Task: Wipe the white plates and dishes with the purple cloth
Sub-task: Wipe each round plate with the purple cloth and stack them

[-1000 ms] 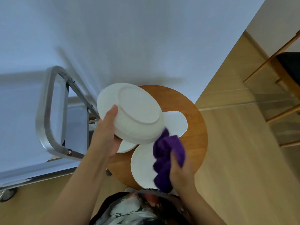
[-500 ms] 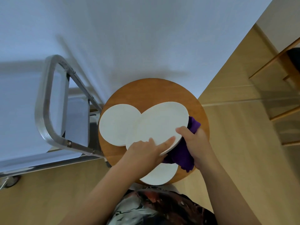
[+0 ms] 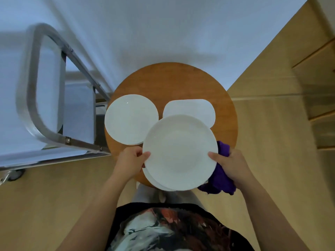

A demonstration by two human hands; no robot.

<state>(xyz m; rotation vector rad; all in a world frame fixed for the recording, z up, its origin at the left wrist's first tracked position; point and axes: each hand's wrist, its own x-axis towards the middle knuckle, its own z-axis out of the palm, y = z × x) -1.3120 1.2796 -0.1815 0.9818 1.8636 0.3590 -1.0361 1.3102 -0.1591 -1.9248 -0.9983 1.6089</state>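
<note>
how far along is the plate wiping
Done: cannot tell; no dish shows whether it was wiped. In hand: both the left hand and right hand hold the big plate face up, the cloth bunched under the right. Possibly left: the round plate, the squarish dish, and a plate edge beneath.

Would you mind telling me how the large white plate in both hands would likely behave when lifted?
The large white plate looks rigid and glazed, so probably slippery and breakable if dropped. The left hand and right hand grip opposite rims, suggesting some weight.
</note>
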